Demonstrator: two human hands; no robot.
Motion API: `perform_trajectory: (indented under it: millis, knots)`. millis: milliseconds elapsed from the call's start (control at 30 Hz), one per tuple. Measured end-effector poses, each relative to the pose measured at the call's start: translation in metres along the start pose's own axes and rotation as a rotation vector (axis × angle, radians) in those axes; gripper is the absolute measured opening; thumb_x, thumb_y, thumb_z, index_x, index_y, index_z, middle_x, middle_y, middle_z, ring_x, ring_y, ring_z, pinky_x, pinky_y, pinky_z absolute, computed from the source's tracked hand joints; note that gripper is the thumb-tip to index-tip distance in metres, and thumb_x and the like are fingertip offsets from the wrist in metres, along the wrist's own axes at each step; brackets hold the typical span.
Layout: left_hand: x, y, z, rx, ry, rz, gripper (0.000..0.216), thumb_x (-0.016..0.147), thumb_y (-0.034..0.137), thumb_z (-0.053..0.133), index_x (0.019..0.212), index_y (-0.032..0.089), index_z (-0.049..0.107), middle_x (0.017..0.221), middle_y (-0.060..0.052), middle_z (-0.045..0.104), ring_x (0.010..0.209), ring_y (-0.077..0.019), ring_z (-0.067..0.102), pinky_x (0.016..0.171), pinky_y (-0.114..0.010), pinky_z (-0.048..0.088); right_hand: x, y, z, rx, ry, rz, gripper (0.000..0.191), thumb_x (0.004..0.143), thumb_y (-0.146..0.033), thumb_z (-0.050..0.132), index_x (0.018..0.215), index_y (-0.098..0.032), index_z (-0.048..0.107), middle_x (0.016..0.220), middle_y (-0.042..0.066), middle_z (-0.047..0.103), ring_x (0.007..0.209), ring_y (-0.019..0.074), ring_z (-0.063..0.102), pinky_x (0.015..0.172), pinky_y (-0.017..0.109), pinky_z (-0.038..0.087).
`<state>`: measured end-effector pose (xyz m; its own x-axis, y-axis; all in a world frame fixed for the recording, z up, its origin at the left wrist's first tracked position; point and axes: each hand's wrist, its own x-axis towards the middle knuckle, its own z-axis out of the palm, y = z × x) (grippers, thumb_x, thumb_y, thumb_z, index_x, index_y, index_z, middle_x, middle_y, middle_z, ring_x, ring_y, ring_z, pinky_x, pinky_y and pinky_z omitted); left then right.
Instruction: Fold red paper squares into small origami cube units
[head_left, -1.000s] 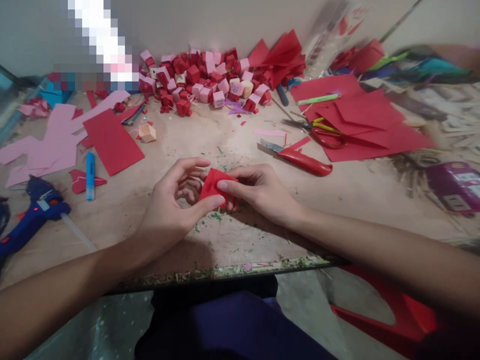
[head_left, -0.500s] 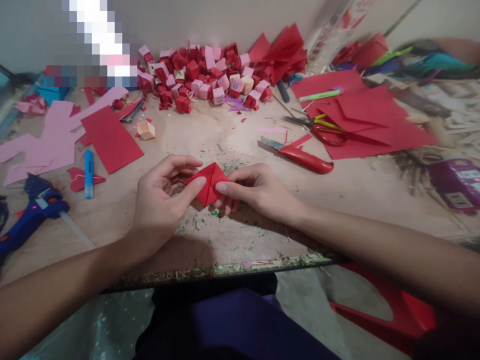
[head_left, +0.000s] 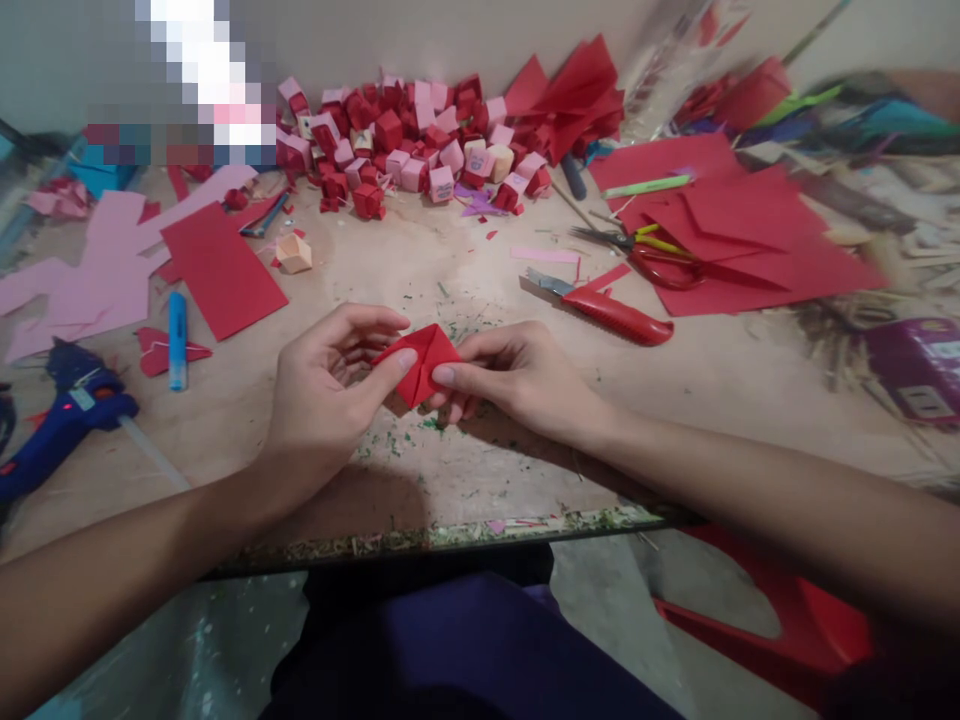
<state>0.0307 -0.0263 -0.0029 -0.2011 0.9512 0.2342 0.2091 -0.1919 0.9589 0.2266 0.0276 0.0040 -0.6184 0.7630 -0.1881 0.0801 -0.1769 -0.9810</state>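
Observation:
Between my hands is a small folded red paper square [head_left: 424,360], turned corner-up, with creases meeting along its middle. My left hand [head_left: 334,370] pinches its left side, thumb on the front face and fingers curled behind. On the right side my right hand [head_left: 517,378] grips the paper between thumb and fingers. Both hands are just above the wooden table [head_left: 465,480], near its front edge. Tiny green scraps lie on the wood beneath them. The fingertips behind the paper are partly hidden.
Many small pink and red paper cubes [head_left: 409,140] are piled at the back. A red-handled utility knife [head_left: 615,310], scissors [head_left: 645,248] and red sheets [head_left: 742,230] lie to the right. At left are a blue glue gun [head_left: 82,410], a blue marker [head_left: 178,340] and a red rectangle [head_left: 223,270].
The folds of the red paper have opened slightly along the middle crease. Both hands keep their hold in nearly the same place. The view has shifted a little.

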Motion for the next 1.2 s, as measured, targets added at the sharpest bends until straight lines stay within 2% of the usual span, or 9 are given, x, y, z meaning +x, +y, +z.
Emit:
perform_trajectory:
  millis: [300, 467, 567, 633, 733, 800, 933, 1100, 1200]
  knots:
    - [-0.003, -0.004, 0.000, 0.017, -0.099, -0.054, 0.023, 0.084, 0.025, 0.085, 0.104, 0.026, 0.076, 0.089, -0.002, 0.078, 0.081, -0.0189, 0.075, 0.067, -0.028, 0.060, 0.000, -0.001, -0.003, -0.038, -0.030, 0.055, 0.021, 0.087, -0.034, 0.083, 0.088, -0.013, 0.080, 0.068, 0.005, 0.076, 0.062, 0.0149, 0.069, 0.058, 0.024, 0.055]
    - [-0.003, -0.001, -0.001, -0.009, -0.070, 0.049, 0.031, 0.083, 0.019, 0.083, 0.110, 0.027, 0.070, 0.106, -0.002, 0.072, 0.085, -0.0155, 0.068, 0.065, -0.026, 0.055, 0.000, 0.000, -0.001, 0.077, 0.045, 0.033, 0.019, 0.088, -0.032, 0.082, 0.087, -0.013, 0.079, 0.070, 0.005, 0.077, 0.060, 0.0133, 0.071, 0.061, 0.023, 0.057]
    - [-0.005, 0.002, -0.003, 0.020, -0.074, 0.188, 0.029, 0.082, 0.013, 0.079, 0.104, 0.030, 0.069, 0.117, -0.003, 0.064, 0.096, -0.0182, 0.065, 0.071, -0.029, 0.056, 0.000, 0.001, -0.001, 0.156, 0.069, -0.001, 0.024, 0.087, -0.032, 0.083, 0.100, -0.012, 0.079, 0.076, 0.006, 0.079, 0.061, 0.0146, 0.073, 0.060, 0.024, 0.058]
    - [-0.008, 0.004, -0.004, 0.080, -0.133, 0.241, 0.027, 0.080, 0.010, 0.077, 0.098, 0.030, 0.071, 0.124, -0.005, 0.060, 0.106, -0.0220, 0.064, 0.070, -0.029, 0.058, 0.001, 0.002, -0.002, 0.192, 0.078, -0.001, 0.029, 0.086, -0.033, 0.084, 0.105, -0.012, 0.078, 0.075, 0.006, 0.078, 0.061, 0.0154, 0.073, 0.059, 0.025, 0.059]
    - [-0.011, 0.004, -0.003, 0.175, -0.219, 0.206, 0.021, 0.080, 0.010, 0.076, 0.091, 0.027, 0.075, 0.133, -0.008, 0.055, 0.117, -0.0258, 0.062, 0.067, -0.027, 0.062, 0.002, 0.003, -0.002, 0.237, 0.087, 0.011, 0.028, 0.086, -0.033, 0.084, 0.104, -0.012, 0.079, 0.073, 0.006, 0.077, 0.060, 0.0152, 0.073, 0.058, 0.025, 0.059]
    - [-0.012, 0.004, -0.001, 0.210, -0.214, 0.172, 0.015, 0.081, 0.013, 0.078, 0.088, 0.026, 0.076, 0.135, -0.009, 0.054, 0.121, -0.0260, 0.060, 0.072, -0.029, 0.065, 0.003, 0.003, -0.003, 0.273, 0.086, 0.006, 0.027, 0.086, -0.032, 0.084, 0.104, -0.012, 0.079, 0.074, 0.007, 0.077, 0.061, 0.0149, 0.073, 0.058, 0.024, 0.059]
    - [-0.011, 0.002, 0.000, 0.219, -0.194, 0.175, 0.012, 0.081, 0.017, 0.085, 0.086, 0.027, 0.081, 0.135, -0.008, 0.055, 0.114, -0.0232, 0.063, 0.087, -0.035, 0.066, 0.002, 0.002, -0.003, 0.320, 0.076, 0.009, 0.026, 0.086, -0.033, 0.085, 0.101, -0.012, 0.081, 0.074, 0.007, 0.078, 0.062, 0.0149, 0.072, 0.060, 0.024, 0.059]
    - [-0.009, -0.001, 0.000, 0.188, -0.208, 0.150, 0.009, 0.082, 0.023, 0.086, 0.088, 0.028, 0.083, 0.134, -0.009, 0.058, 0.106, -0.0218, 0.069, 0.075, -0.031, 0.068, 0.002, 0.003, -0.004, 0.318, 0.022, 0.026, 0.027, 0.087, -0.038, 0.084, 0.095, -0.012, 0.082, 0.075, 0.008, 0.078, 0.065, 0.0148, 0.072, 0.063, 0.024, 0.059]
    - [-0.008, -0.001, 0.000, 0.195, -0.188, 0.175, 0.010, 0.081, 0.022, 0.087, 0.089, 0.027, 0.083, 0.131, -0.009, 0.061, 0.103, -0.0213, 0.070, 0.079, -0.033, 0.068, 0.002, 0.004, -0.004, 0.315, 0.017, 0.035, 0.027, 0.087, -0.038, 0.085, 0.095, -0.012, 0.083, 0.076, 0.009, 0.078, 0.067, 0.0153, 0.073, 0.065, 0.024, 0.059]
